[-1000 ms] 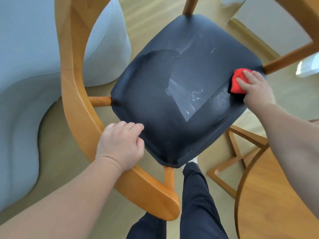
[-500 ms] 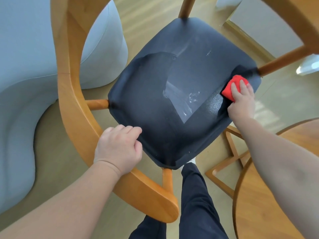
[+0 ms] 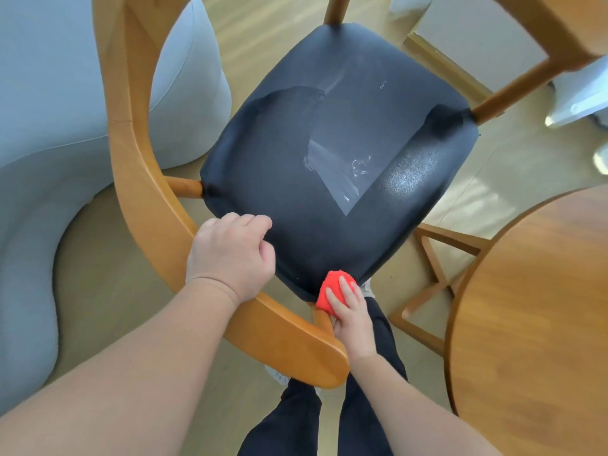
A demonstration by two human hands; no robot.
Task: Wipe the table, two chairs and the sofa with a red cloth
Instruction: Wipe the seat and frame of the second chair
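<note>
A wooden chair with a dark padded seat stands below me, its curved back rail running down the left. My left hand grips that rail, fingers curled over its inner edge. My right hand presses a bunched red cloth against the near corner of the seat, fingers laid flat over it. The round wooden table fills the lower right. The pale blue sofa curves along the left side.
The table's wooden base struts stand on the floor between the chair and the tabletop. My dark trouser legs are under the chair's near corner. A white object sits on the floor at the far right.
My right hand has swept the red cloth from the seat's right edge down to its near corner. My left hand has stayed on the back rail.
</note>
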